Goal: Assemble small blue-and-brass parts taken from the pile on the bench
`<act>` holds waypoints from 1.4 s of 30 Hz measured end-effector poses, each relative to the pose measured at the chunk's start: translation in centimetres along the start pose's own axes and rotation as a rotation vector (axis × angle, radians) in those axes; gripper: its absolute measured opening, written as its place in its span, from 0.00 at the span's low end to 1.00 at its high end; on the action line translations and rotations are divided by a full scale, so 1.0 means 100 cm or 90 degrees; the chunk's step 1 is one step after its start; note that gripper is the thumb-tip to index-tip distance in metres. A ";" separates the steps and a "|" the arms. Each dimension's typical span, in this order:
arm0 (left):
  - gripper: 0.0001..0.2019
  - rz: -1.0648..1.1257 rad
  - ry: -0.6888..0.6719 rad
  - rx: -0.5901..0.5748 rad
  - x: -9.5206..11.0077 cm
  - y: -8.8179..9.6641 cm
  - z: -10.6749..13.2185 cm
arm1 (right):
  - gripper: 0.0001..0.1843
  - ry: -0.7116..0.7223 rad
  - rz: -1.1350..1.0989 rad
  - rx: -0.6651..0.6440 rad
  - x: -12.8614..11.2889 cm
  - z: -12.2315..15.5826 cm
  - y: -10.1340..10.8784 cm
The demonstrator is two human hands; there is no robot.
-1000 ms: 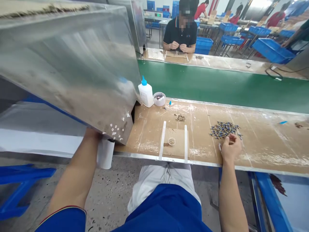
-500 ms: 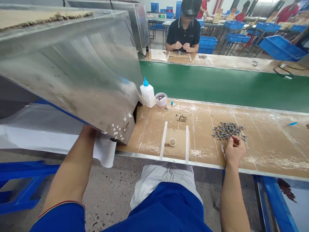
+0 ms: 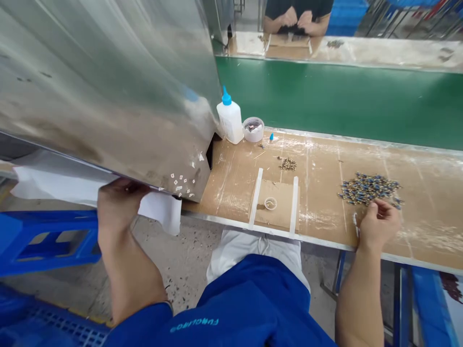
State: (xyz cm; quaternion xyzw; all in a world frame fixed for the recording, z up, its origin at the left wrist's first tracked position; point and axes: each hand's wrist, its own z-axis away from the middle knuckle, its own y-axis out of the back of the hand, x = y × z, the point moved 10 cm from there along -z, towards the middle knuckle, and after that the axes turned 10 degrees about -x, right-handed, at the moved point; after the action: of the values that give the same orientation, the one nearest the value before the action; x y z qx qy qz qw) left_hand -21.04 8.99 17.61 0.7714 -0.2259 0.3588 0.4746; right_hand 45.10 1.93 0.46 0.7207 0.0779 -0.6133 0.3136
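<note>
- far left, a blue stool (image 3: 16, 236) stands on the floor below a metal housing (image 3: 144, 120).
- a white sheet (image 3: 50, 185) hangs at the housing's lower edge; its long axis runs left to right, sloping down towards its right end.
- the left hand (image 3: 117, 205) is in front of the sheet, at that edge, fingers pointing right; their tips are partly hidden, so i cannot tell whether they are apart or clamped on anything.
- a white bottle (image 3: 230, 123) stands on the desk (image 3: 320, 168) just beside the housing, long axis near upright, its blue nozzle pointing up.
- just right of the bottle is a round tub (image 3: 253, 136).
- nearer the person, a small cup (image 3: 270, 209) sits on a cardboard pad (image 3: 282, 219), between two white strips whose long axes run away from the person.
- beyond the pad lies a small heap of brassy parts (image 3: 288, 165).
- on the right of the desk is a larger pile of blue and brassy parts (image 3: 367, 187), longest from left to right, single pieces pointing every way.
- the right hand (image 3: 379, 224) is at the pile's near right edge, pointing away from the person, fingers bent; whether they pinch a piece, i cannot tell.
</note>
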 end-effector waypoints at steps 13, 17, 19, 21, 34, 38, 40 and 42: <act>0.13 0.474 0.114 -0.655 0.005 -0.180 0.108 | 0.11 -0.002 -0.003 0.053 -0.007 0.009 -0.003; 0.11 0.539 0.116 -0.757 0.012 -0.224 0.118 | 0.10 -0.006 -0.002 0.058 -0.003 0.002 -0.004; 0.10 0.541 0.098 -0.774 0.015 -0.236 0.119 | 0.10 0.009 -0.013 0.072 -0.003 0.003 -0.003; 0.10 0.524 0.074 -0.771 0.017 -0.245 0.119 | 0.07 0.055 -0.026 0.077 -0.009 0.012 -0.005; 0.03 0.377 -0.142 -0.746 0.051 -0.282 0.139 | 0.14 0.263 -0.086 -0.569 -0.075 0.163 -0.158; 0.03 0.372 -0.179 -0.735 0.052 -0.279 0.136 | 0.10 0.339 -0.061 -0.544 -0.088 0.164 -0.160; 0.03 0.374 -0.189 -0.722 0.052 -0.278 0.134 | 0.08 0.388 -0.064 -0.538 -0.095 0.168 -0.161; 0.04 0.381 -0.184 -0.707 0.051 -0.277 0.132 | 0.09 0.440 -0.048 -0.530 -0.101 0.172 -0.163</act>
State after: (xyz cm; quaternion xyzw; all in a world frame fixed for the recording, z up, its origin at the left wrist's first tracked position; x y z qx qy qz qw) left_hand 5.78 9.54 1.87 0.3552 -0.6447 0.1975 0.6474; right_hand 20.30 8.16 3.21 0.6918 0.4388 -0.2685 0.5067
